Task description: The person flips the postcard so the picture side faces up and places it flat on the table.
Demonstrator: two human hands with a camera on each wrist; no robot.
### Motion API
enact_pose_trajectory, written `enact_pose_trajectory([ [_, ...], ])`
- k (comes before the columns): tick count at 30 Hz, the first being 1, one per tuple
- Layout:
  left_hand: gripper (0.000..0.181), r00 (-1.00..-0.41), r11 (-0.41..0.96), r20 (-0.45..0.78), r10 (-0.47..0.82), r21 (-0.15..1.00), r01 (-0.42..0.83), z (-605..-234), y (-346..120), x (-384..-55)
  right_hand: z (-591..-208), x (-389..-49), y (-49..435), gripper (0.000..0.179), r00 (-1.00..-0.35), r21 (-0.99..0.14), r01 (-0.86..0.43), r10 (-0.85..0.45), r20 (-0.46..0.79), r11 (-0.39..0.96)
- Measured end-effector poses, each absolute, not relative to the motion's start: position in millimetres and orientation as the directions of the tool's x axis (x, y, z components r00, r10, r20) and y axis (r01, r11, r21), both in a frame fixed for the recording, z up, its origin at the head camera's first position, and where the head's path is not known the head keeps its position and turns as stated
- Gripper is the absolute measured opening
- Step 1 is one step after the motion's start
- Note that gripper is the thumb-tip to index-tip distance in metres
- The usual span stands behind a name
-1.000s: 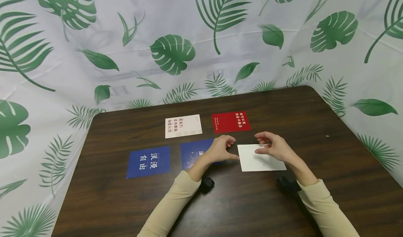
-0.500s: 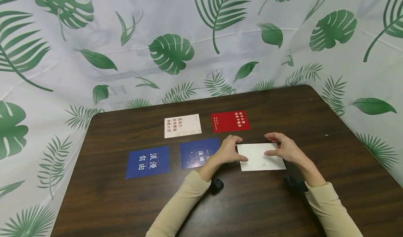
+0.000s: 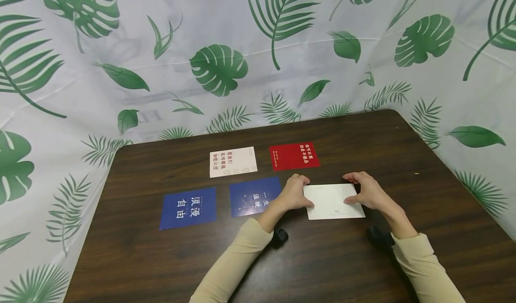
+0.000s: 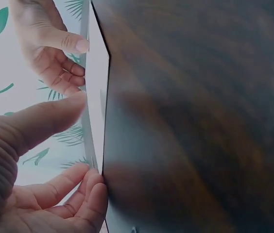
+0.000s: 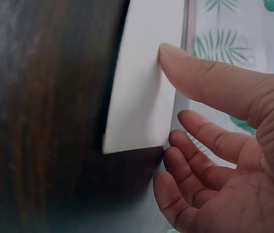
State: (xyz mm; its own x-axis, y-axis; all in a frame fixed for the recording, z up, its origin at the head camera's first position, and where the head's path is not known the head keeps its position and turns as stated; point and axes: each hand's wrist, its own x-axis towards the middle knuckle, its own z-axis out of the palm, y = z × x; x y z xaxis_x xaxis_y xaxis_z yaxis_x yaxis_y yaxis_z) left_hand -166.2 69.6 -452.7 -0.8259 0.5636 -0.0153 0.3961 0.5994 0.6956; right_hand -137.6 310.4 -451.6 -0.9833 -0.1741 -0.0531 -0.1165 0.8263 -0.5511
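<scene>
A white card (image 3: 331, 201) with a small printed mark lies on the dark wooden table. At its left end is my left hand (image 3: 292, 193), thumb and fingers spread apart. The left wrist view has the left fingertips (image 4: 94, 182) at the card's edge, the thumb near its face. My right hand (image 3: 368, 192) is at the other end. From the right wrist, its thumb appears over the white card (image 5: 142, 92), touching or just above it. The other fingers bend loosely near the far edge; whether they touch it I cannot tell.
Left of the white card lie a blue card (image 3: 255, 197) and another blue card (image 3: 188, 208), both with white characters. Further back are a cream card (image 3: 242, 160) and a red card (image 3: 286, 157). A leaf-print cloth (image 3: 169, 79) hangs behind the table (image 3: 133, 258).
Both hands have shifted right over the last second, the left coming up to the white card's left end. More of the nearer blue card now shows. The cards look unmoved.
</scene>
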Motion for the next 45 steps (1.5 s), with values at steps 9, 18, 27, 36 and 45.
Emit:
enact_pose_trajectory([
  [9,0.058,-0.832,0.686,-0.097,0.546,0.622,0.377,-451,74,-169,-448,-145,308,0.057,-0.974,-0.512,-0.13,-0.205,-0.092,0.849],
  [18,0.055,-0.82,0.729,-0.125,0.559,0.546,0.413,-448,76,-170,-446,-150,308,0.046,-0.97,-0.489,-0.137,-0.217,-0.11,0.861],
  [27,0.056,-0.811,0.734,-0.113,0.574,0.51,0.448,-449,74,-171,-439,-148,305,0.049,-0.97,-0.485,-0.068,-0.171,-0.173,0.872],
  [36,0.057,-0.829,0.736,-0.133,0.543,0.55,0.394,-450,73,-170,-444,-141,310,0.055,-0.977,-0.48,0.051,-0.055,-0.206,0.876],
  [45,0.028,-0.84,0.64,-0.038,0.541,0.666,0.382,-454,66,-170,-445,-132,319,0.047,-0.981,-0.516,0.09,-0.014,-0.194,0.852],
])
